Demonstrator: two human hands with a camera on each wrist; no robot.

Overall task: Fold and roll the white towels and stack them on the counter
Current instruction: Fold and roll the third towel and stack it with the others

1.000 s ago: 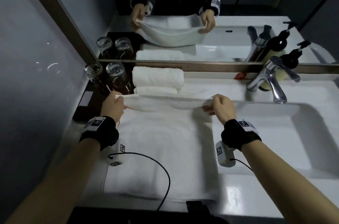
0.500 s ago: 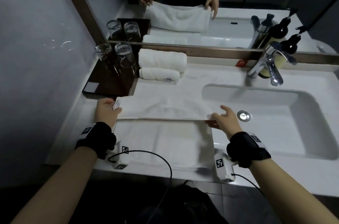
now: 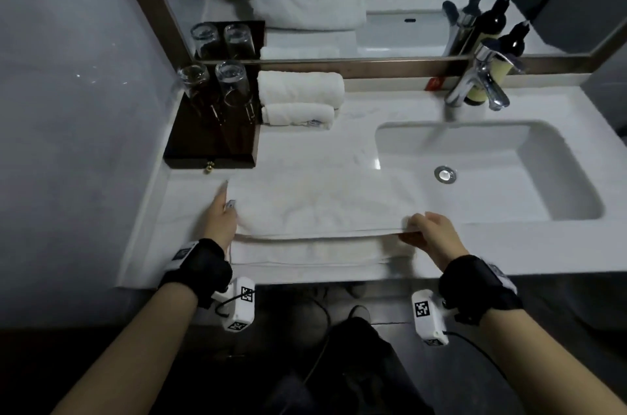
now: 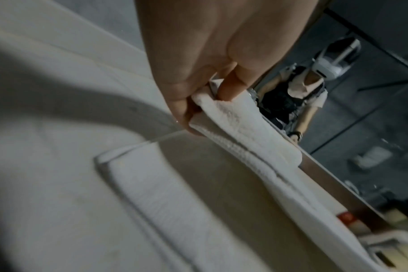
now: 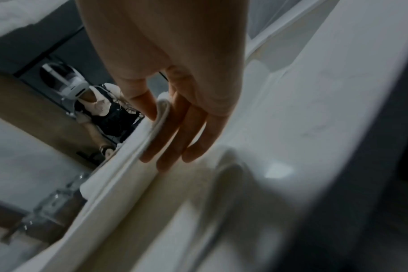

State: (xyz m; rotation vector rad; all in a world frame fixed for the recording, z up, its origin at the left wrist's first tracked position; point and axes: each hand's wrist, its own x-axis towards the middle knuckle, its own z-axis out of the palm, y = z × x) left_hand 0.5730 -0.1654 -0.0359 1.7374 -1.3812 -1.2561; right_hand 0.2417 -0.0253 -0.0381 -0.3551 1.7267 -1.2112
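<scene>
A white towel (image 3: 319,207) lies across the white counter (image 3: 190,197) in front of me, its far half folded over toward the near edge. My left hand (image 3: 222,214) pinches the folded layer's left corner (image 4: 205,108) between thumb and fingers. My right hand (image 3: 424,228) pinches the right corner (image 5: 162,108), thumb on one side of the hem and fingers on the other. The lifted edge hangs just above the lower layer (image 3: 305,253). Two rolled white towels (image 3: 300,88) lie stacked at the back by the mirror.
Two upturned glasses (image 3: 217,85) stand on a dark wooden tray (image 3: 203,143) at the back left. The sink basin (image 3: 492,170) and chrome tap (image 3: 478,85) fill the right side, with a dark soap bottle behind. The towel's right end overlaps the basin's rim.
Both hands have drawn the towel's far edge back toward the counter's front edge, so the folded layer now covers most of the lower one. The view has tilted further down.
</scene>
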